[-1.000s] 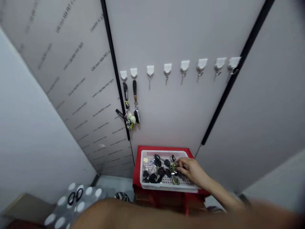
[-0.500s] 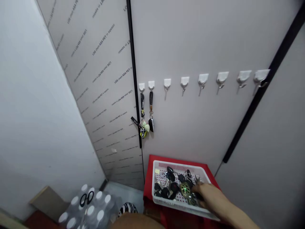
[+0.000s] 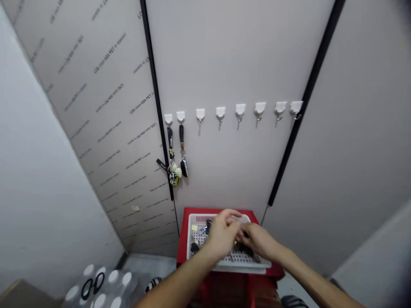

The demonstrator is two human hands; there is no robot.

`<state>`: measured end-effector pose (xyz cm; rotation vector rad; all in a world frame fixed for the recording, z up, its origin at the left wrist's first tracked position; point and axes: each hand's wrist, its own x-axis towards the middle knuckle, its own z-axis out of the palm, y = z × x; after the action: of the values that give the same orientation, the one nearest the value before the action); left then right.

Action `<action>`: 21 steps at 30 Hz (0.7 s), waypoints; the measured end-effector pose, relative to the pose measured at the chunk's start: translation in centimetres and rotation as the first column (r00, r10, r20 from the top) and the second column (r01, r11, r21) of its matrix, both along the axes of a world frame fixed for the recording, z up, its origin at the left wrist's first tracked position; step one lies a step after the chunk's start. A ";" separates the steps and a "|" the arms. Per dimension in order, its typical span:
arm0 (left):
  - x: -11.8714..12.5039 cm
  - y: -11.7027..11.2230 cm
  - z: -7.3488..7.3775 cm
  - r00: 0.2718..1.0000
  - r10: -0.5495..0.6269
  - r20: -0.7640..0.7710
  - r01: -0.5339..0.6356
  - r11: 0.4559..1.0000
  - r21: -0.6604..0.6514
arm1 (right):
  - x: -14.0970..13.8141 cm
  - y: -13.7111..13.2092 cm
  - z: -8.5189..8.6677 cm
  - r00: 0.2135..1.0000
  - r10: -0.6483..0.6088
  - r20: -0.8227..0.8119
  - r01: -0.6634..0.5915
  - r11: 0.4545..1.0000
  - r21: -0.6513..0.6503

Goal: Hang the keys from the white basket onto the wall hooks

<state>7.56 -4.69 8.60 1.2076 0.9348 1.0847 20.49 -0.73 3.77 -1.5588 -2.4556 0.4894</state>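
A white plastic basket [image 3: 234,267] with a perforated bottom holds several black-headed keys [image 3: 195,247], partly covered by my hands. My left hand [image 3: 222,233] is over the middle of the basket, its fingers bent toward the fingertips of the other hand. My right hand [image 3: 259,240] is over the basket's right side, fingers curled and pinched together. What lies between the fingertips is hidden. Dark key pieces [image 3: 246,250] show just below my right hand; whether they are held or lying in the basket is unclear.
The basket stands on a red surface [image 3: 182,244] against a pale panel. A row of white hooks [image 3: 220,112] runs along the panel; the two leftmost carry a charm keychain [image 3: 174,174] and a black strap with a fob [image 3: 184,167]. Capped bottles [image 3: 113,277] stand at lower left.
My left hand has come in over the basket and met my right hand, which has lifted a little from the keys. The view has shifted, so the hooks and basket appear further left.
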 end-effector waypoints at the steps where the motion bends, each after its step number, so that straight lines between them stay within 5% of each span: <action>1: -0.6 0.9 -0.9 0.999 0.031 -0.033 -0.031 1.000 -0.003 | 0.3 0.0 0.2 0.998 -0.002 -0.059 0.002 1.000 -0.003; 4: -2.0 2.8 -3.4 0.974 0.104 -0.201 -0.090 0.993 0.078 | 0.7 0.3 1.0 0.959 -0.025 -0.283 0.004 0.997 -0.074; 9: -2.1 3.3 -5.6 0.928 0.069 -0.365 0.029 0.966 0.256 | 0.1 0.7 1.9 0.802 -0.147 -0.578 -0.032 0.957 -0.288; 15: -2.1 3.9 -6.1 0.963 0.062 -0.264 -0.017 0.985 0.170 | -1.0 0.8 2.0 0.609 -0.291 -0.738 -0.046 0.916 -0.400; 21: -3.3 4.5 -4.5 0.989 0.104 -0.101 -0.098 0.993 0.061 | -1.0 1.6 1.0 0.570 -0.361 -0.738 0.067 0.916 -0.396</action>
<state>4.24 -0.19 4.10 1.2840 1.0618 1.1428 19.53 0.90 4.77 -1.2768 -1.4928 1.2811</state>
